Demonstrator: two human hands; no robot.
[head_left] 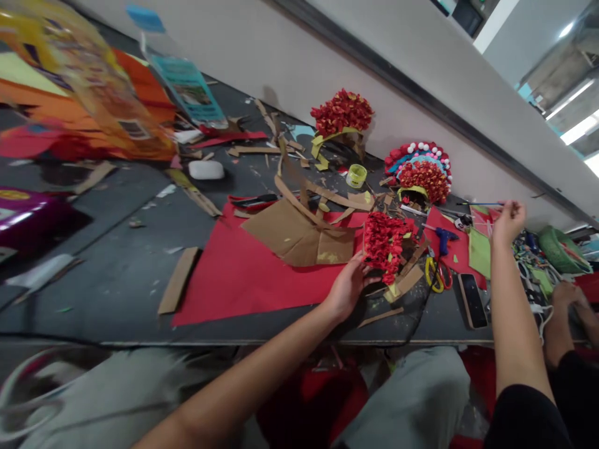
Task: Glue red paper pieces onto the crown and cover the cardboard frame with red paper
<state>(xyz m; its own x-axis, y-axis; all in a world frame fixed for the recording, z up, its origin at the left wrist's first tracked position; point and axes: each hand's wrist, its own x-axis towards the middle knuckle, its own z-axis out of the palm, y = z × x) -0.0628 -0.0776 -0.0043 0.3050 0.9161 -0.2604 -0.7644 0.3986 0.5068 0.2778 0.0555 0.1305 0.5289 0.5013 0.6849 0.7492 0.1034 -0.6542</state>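
Flower cluster [386, 243], a dense clump of small crimson paper blooms, sits on the dark worktop [116, 274] at the right edge of a red sheet [243, 280]. Brown card strips poke out beneath it and bits of yellow-green paper show among the petals. The left hand [346, 288] rests against its lower left side, fingers [362, 262] curled loosely around the base and touching it; whether they truly grip it is hard to tell from this angle.

The right hand [508, 219] is raised well off to the right, fingers pressed together and seemingly pinching something thin, though the item is too small to make out. Between the two hands lie yellow-handled scissors [435, 274], a blue glue gun [442, 237] and a phone [472, 300].

Folded cardboard [290, 234] lies on the sheet just left of the cluster. Two more flowered pieces stand near the wall: a red one [341, 112] and one [421, 168] with blue and white trim. Another person's hand [568, 293] rests at the far right.
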